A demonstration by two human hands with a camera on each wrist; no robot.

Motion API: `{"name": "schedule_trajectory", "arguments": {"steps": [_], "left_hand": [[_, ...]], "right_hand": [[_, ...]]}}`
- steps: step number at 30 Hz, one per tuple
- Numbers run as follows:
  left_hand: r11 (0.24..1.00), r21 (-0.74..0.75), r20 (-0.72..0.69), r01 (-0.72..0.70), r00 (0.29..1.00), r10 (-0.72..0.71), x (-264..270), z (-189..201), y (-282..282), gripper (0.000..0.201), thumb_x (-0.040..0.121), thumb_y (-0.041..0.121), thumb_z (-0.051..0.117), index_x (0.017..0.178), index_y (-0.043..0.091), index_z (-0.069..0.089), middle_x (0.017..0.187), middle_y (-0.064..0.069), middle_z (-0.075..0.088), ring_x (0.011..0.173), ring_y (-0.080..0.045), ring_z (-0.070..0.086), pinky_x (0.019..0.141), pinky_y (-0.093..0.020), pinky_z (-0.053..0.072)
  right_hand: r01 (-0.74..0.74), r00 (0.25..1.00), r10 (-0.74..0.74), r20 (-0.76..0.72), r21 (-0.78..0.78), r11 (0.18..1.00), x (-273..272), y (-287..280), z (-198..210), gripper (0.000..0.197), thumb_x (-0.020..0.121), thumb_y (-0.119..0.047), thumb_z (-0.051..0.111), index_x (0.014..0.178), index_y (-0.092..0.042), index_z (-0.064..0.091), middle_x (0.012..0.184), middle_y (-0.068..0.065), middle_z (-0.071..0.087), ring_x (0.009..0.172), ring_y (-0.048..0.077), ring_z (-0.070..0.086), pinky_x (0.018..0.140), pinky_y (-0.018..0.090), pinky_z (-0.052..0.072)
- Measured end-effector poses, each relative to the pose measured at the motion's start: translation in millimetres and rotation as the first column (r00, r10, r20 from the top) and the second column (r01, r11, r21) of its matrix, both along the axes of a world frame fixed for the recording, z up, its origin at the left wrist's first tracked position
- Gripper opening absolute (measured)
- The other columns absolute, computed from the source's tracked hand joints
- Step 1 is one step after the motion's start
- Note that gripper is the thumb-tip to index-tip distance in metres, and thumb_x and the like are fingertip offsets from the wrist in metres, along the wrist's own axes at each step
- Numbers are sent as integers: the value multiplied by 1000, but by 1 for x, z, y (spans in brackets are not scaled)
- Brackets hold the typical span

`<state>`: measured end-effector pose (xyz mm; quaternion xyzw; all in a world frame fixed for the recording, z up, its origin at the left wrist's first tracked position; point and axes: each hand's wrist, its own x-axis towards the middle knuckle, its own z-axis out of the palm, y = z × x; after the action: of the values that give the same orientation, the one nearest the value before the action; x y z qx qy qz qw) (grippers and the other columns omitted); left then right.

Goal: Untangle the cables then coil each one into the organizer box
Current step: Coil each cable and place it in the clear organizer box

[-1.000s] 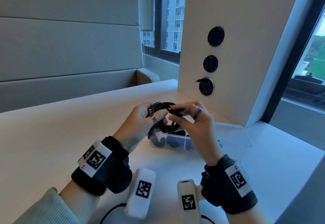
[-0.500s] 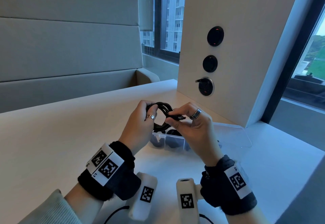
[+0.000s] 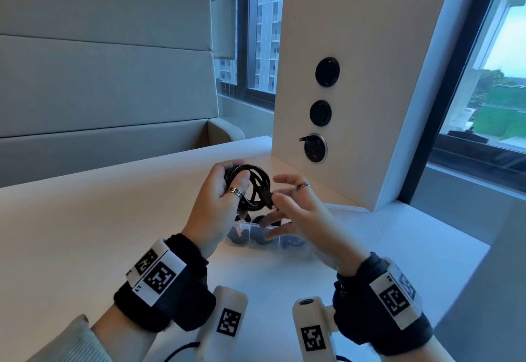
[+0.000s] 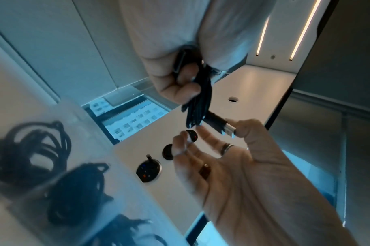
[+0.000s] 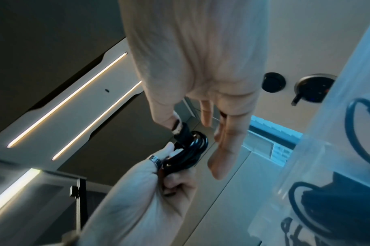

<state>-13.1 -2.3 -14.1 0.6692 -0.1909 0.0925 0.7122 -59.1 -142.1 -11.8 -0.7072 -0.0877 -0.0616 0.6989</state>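
Note:
My left hand [image 3: 225, 191] grips a coiled black cable [image 3: 257, 188] above the table, fingers curled round the loops [image 4: 198, 103]. The cable's USB plug [image 3: 267, 201] sticks out of the coil toward my right hand [image 3: 293, 208]. That hand is spread with straight fingers, and only its thumb touches the plug's metal end [image 4: 230, 131]. Just beneath both hands sits the clear organizer box [image 3: 250, 226], which holds several black coiled cables [image 4: 32, 149]. The wrist views show the same grip [image 5: 190, 149].
The box's clear lid [image 3: 353, 219] lies behind it on the white table [image 3: 85, 233]. A white partition with round black sockets [image 3: 316, 148] stands just right of the hands. A padded bench back is on the far left, and windows lie beyond the partition.
My right hand has released its pinch on the plug and spread its fingers. My left hand has kept the coil and turned it slightly.

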Motion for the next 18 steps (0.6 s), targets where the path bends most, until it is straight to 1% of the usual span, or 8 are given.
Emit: {"name": "schedule_trajectory", "arguments": {"steps": [1,3,6,8,10,12,14,18], "left_hand": [[997,-50,-48,55,997,-57,-2,1,-4,18,95,16,47,112,17,54,78,10,58,67,-7,56,56,-29,51],[978,-100,-129,185,972,-197,-8,5,-11,20,95,11,48,112,9,56,84,-1,59,76,-16,57,62,-34,54],[947,-105,-212,302,924,-318,-15,13,-22,15,92,11,50,102,3,59,78,-7,55,72,-20,55,59,-28,53],[952,-112,-213,283,929,-301,-18,15,-29,12,90,17,57,87,6,60,69,-3,52,67,-20,50,57,-25,50],[956,-100,-189,276,938,-290,-19,14,-33,20,83,25,64,75,8,59,65,-5,51,61,-22,46,56,-32,43],[947,-138,-158,290,937,-310,-23,15,-36,30,81,26,65,83,-3,60,73,-15,53,54,-25,47,50,-32,40],[940,-198,-121,279,944,-306,-26,17,-38,37,82,28,66,85,-9,59,71,-19,53,45,-24,46,41,-27,40],[935,-270,-144,229,951,-275,-28,21,-42,35,66,41,65,71,7,55,60,-8,48,45,-20,40,37,-21,35]], "right_hand": [[-26,999,26,-40,14,1000,-4,-1,2,15,98,-8,38,111,-11,43,82,5,56,58,19,59,56,32,56],[-3,999,1,-52,-39,999,-8,-2,1,16,98,-6,31,107,-7,44,66,7,57,50,19,55,53,31,52],[105,994,-106,-9,-119,987,-11,-5,-2,18,96,-2,29,97,-10,45,58,8,51,48,18,51,55,36,50],[136,991,-135,13,-103,985,-15,-4,-2,16,96,-2,28,95,-8,42,61,9,46,51,19,49,54,36,48],[148,988,-145,43,-72,986,-19,0,-2,13,97,-2,28,97,-6,40,63,9,44,53,21,47,53,37,46],[156,985,-150,84,-77,985,-22,2,0,11,97,-1,29,98,-6,39,64,10,44,54,22,47,51,34,46],[149,984,-139,108,-98,984,-22,4,1,9,97,-2,29,96,-7,37,65,9,46,56,22,48,53,35,45],[149,982,-124,146,-172,974,-23,7,-1,15,97,-6,31,86,-16,33,62,7,50,51,19,49,54,38,45]]}}
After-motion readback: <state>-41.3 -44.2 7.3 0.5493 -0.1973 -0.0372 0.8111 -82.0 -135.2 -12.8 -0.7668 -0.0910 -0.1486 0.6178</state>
